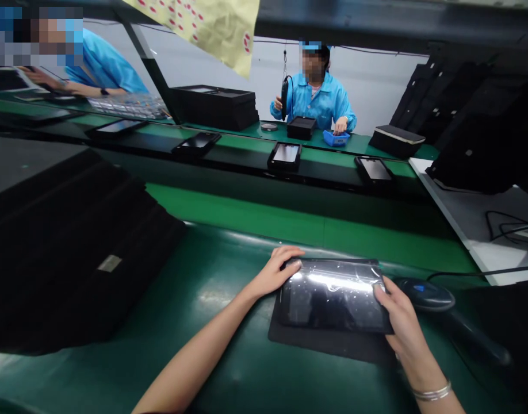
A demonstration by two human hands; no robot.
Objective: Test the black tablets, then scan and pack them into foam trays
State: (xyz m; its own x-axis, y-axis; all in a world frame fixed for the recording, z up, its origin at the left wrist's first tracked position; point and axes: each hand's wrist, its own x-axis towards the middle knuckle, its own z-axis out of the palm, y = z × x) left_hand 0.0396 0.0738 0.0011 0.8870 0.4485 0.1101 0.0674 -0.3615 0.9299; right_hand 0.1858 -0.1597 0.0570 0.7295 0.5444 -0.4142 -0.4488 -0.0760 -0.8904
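Note:
A dark, glossy flat panel [333, 299], like a tablet screen with clear film over it, is held between my two hands just above the table. My left hand [283, 269] grips its upper left corner, thumb on top. On the right edge, my right hand [396, 307] has its thumb on the face and its fingers underneath. Below the panel lies a dark flat mat [316, 344], partly covered by it. Bright light reflects in a band across the film, with small specks showing. A black handheld scanner [432, 296] lies just right of my right hand.
Stacked black trays [87, 253] rise at the left of the green table [212, 368]. Beyond it, several devices in black trays sit along a conveyor [242, 158]. Two co-workers in blue stand across it. More black trays [479, 126] are at the right; yellow paper [216, 29] hangs overhead.

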